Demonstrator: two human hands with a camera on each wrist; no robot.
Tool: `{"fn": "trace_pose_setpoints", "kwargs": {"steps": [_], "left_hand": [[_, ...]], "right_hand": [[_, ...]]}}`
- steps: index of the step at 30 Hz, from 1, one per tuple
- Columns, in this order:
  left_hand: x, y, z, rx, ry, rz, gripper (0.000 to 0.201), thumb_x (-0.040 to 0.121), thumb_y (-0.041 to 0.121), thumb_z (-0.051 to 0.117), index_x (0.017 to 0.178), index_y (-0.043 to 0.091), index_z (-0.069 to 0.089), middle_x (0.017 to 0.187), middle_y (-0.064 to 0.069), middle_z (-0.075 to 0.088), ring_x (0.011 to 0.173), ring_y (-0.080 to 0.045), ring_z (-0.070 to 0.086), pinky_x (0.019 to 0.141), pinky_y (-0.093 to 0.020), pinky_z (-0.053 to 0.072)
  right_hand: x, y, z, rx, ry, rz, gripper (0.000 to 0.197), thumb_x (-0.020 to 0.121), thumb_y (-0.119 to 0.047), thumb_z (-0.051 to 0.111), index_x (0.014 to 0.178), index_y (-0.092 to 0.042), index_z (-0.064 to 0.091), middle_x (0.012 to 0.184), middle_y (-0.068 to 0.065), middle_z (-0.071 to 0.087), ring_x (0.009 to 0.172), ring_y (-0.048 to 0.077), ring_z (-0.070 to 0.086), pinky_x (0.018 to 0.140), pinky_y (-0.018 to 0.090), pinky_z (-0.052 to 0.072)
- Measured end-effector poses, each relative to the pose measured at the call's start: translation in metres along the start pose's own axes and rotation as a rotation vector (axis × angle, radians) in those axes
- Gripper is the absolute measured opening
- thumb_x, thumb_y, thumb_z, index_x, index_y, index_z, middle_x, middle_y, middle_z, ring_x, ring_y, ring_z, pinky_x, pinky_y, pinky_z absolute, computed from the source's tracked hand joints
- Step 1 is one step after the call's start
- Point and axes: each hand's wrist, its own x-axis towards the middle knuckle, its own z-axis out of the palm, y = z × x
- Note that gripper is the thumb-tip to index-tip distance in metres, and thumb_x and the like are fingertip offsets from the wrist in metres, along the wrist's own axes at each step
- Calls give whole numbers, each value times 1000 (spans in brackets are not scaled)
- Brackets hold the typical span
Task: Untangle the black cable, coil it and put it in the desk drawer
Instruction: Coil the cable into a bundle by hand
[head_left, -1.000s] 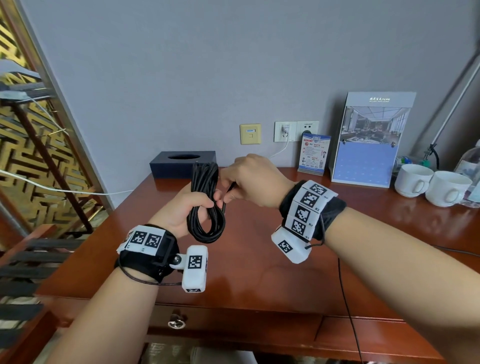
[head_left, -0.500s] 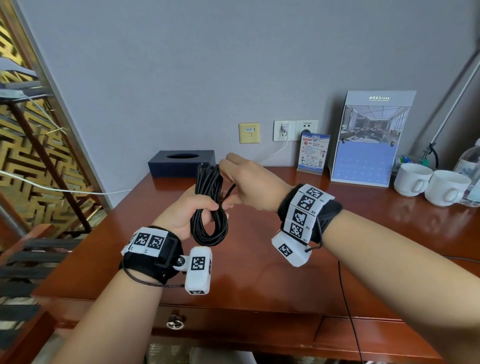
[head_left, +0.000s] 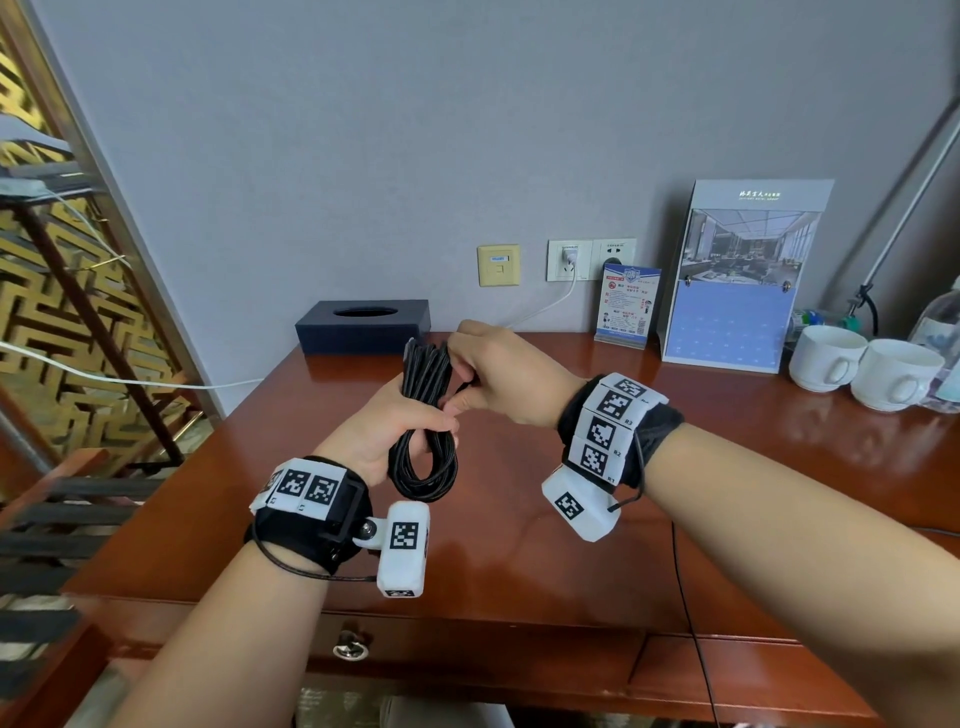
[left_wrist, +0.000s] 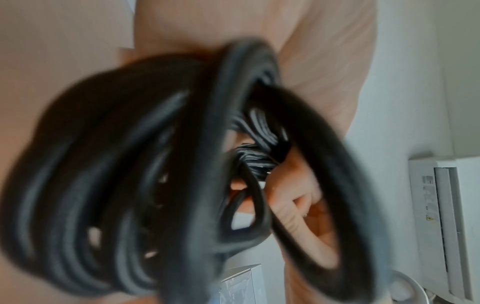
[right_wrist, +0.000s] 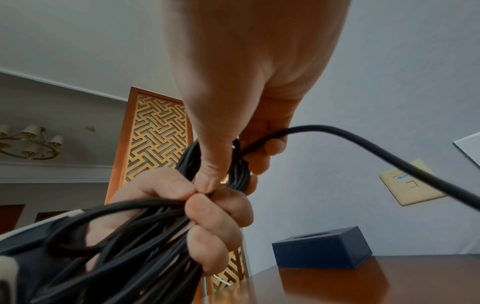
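Black cable (head_left: 425, 415) bundled in long upright loops above the desk (head_left: 519, 545), left hand (head_left: 387, 426) fingers wrapped round its middle, right hand (head_left: 498, 376) pinching a strand near the top, drawer (head_left: 467, 642) below closed, tissue box (head_left: 363, 325) behind.

The black cable (right_wrist: 145, 242), gathered into a bundle of loops, is gripped by the curled fingers of the left hand (right_wrist: 207, 222). One strand is pinched by the right hand (right_wrist: 246, 102) above the bundle. A dark blue box (right_wrist: 322, 253) is seen on the wooden desk (right_wrist: 389, 281).
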Motion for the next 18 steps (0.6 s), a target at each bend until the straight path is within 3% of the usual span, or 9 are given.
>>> {"fn": "trace_pose_setpoints", "kwargs": {"steps": [6,9,11,15,18], "left_hand": [[0,0,-7,29,43,-20,56,69,-19,62,120,2,50,80,-18,57,64,-30,61,62,-35,54],[0,1,-7,17,53,-18,56,67,-17,65,118,2,51,85,-16,58,66,-29,60,63,-36,55],[-2,1,-5,14,30,-6,56,67,-15,66,119,2,51,94,-16,60,67,-28,59,67,-39,54],[-5,2,4,90,-60,8,67,68,-16,61,131,6,51,97,-11,65,72,-15,61,70,-37,53],[-5,2,7,72,-52,-5,52,65,-15,61,114,2,54,90,-12,59,71,-21,59,68,-36,53]], "right_hand": [[-4,6,-9,-57,-48,51,34,83,-36,74,78,-17,46,68,-10,49,59,13,44,57,35,39],[-5,13,-9,-74,-85,92,25,90,-38,66,87,-18,52,76,-4,59,69,20,54,64,37,45],[-6,18,-7,-77,-101,123,23,93,-38,63,85,-18,57,77,-3,61,70,18,54,65,34,44],[-6,17,0,-95,-82,150,19,90,-37,65,87,-18,66,82,-2,69,71,17,60,68,34,49],[-7,11,-1,-134,-8,171,33,86,-44,69,94,-14,56,81,-1,61,72,22,55,64,34,42]]}}
